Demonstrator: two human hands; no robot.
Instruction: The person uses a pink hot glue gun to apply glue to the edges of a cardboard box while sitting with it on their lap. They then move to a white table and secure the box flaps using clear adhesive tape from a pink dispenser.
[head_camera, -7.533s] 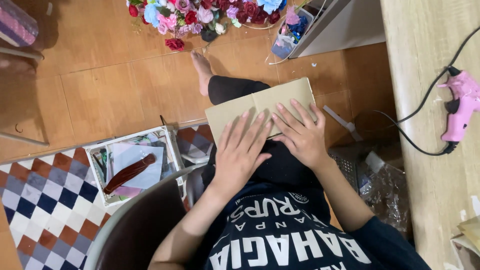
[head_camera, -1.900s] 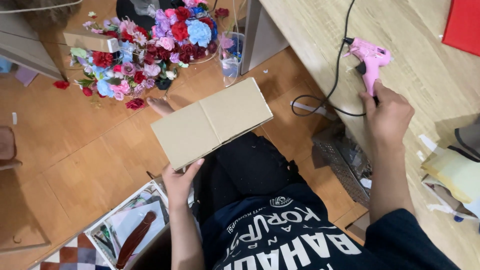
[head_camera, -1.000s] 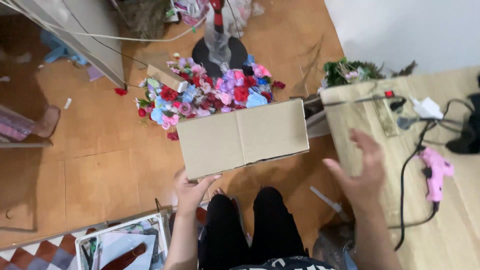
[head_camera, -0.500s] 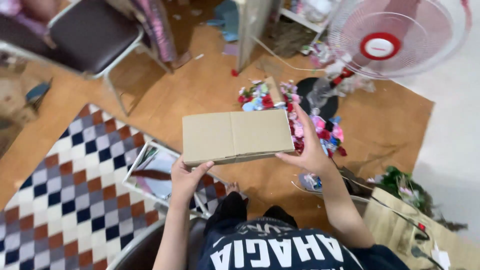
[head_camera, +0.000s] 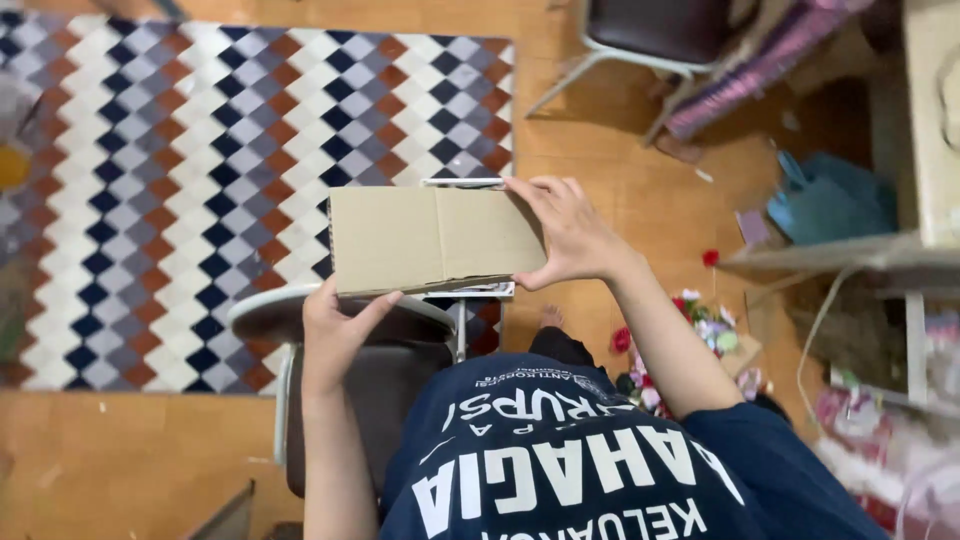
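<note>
Swung over the rug (head_camera: 180, 150), both hands pinch the creased brown cardboard (head_camera: 435, 240) flat.

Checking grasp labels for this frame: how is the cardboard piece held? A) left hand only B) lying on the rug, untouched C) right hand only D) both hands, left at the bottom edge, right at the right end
D: the left hand grips the bottom edge of the cardboard piece and the right hand holds its right end, so it is held up above the checkered rug.
</note>
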